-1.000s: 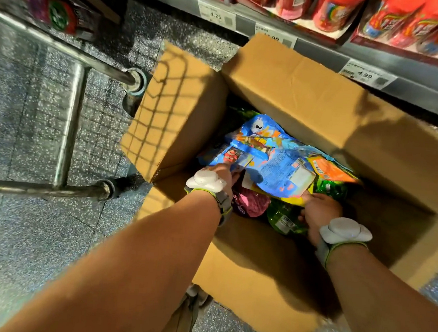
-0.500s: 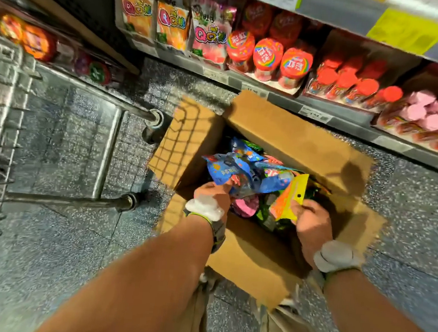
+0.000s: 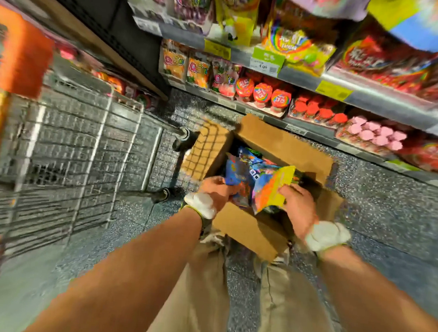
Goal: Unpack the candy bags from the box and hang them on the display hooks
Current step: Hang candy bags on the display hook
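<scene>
An open cardboard box (image 3: 280, 144) stands on the speckled floor below the shelves, with candy bags inside. My left hand (image 3: 217, 190) grips a bunch of blue candy bags (image 3: 238, 171) above the box's left side. My right hand (image 3: 297, 206) holds an orange and yellow candy bag (image 3: 273, 187) lifted over the box's near edge. Both bunches meet between my hands. The view is blurred, and no display hooks can be made out.
A wire shopping cart (image 3: 69, 139) with an orange handle stands close on the left, its wheel (image 3: 186, 136) beside the box. Store shelves (image 3: 351, 98) full of candy jars and bags run along the back and right. My legs in beige trousers are below the box.
My hands have lifted the bags up out of the box. The view has pulled back and upward, so more shelves and the cart show.
</scene>
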A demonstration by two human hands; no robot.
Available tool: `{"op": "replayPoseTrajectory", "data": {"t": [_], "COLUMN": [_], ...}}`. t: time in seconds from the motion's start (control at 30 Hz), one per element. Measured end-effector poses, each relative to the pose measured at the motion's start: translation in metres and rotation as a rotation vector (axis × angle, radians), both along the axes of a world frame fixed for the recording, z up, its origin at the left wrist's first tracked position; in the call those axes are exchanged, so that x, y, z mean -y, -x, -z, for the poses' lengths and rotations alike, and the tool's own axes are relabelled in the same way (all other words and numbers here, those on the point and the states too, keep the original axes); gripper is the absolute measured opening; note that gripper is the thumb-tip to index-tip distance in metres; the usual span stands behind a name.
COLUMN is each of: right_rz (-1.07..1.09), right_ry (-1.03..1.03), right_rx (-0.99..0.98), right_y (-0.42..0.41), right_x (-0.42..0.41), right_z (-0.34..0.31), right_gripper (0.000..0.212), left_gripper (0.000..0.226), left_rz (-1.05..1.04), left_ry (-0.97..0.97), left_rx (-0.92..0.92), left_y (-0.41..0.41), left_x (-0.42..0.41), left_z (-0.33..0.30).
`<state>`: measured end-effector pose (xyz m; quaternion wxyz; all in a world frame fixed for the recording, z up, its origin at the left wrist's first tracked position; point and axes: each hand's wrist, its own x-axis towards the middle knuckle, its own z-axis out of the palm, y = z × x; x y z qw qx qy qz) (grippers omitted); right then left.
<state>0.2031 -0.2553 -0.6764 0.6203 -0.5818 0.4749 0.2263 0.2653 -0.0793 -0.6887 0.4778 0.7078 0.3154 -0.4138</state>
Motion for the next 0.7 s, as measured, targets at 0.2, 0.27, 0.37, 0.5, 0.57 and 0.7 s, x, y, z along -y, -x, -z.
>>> {"op": "replayPoseTrajectory", "data": {"t": [0.2, 0.27, 0.37, 0.5, 0.57, 0.7], "right_rz": [-0.037, -0.143, -0.095, 0.006, 0.04, 0.126], "right_ry": [-0.089, -0.047, -0.035, -0.068, -0.101, -0.146], "right_rx": [0.079, 0.133, 0.137, 0.106, 0.111, 0.222], "right_y": [-0.02, -0.02, -0.026, -0.04, -0.042, -0.045], "right_x": [-0.011, -0.009, -0.008, -0.011, -0.012, -0.011], "right_z": [-0.127, -0.157, -0.2, -0.256, -0.271, -0.318], "right_gripper": [0.005, 0.007, 0.006, 0.014, 0.017, 0.019], "left_gripper": [0.042, 0.037, 0.035, 0.027, 0.027, 0.021], "left_rz": [0.244, 0.252, 0.243, 0.319, 0.337, 0.327], "left_ry": [0.056, 0.07, 0.118, 0.178, 0.183, 0.244], "left_rx": [0.167, 0.25, 0.33, 0.461, 0.505, 0.606], "left_y": [-0.015, -0.017, -0.017, -0.015, -0.014, -0.015], "left_x": [0.002, -0.002, 0.0, 0.002, 0.002, 0.007], "left_z": [-0.123, -0.153, -0.193, -0.246, -0.262, -0.303]}}
